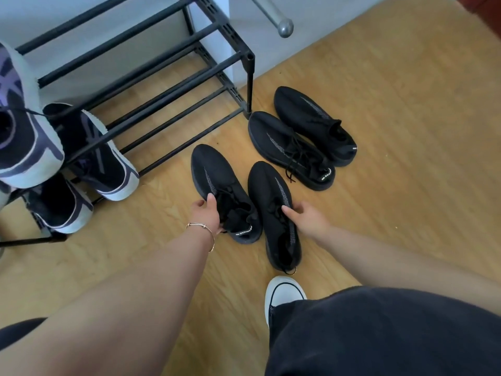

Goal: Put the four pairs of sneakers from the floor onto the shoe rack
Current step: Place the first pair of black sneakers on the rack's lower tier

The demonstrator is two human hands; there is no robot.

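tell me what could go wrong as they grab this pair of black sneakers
The left hand and right hand each hold a near black sneaker by its edge only, so one could slip. Loose laces on the far pair could snag. The shoe rack has bars only, so a shoe could tip through.

View: my one head camera, wide-angle.
Facing: forward and steeply down.
Nearness: close over my forearms, wooden floor (406, 131) below.
Edges: shoe rack (173, 85) upper left.
Shared: no second view.
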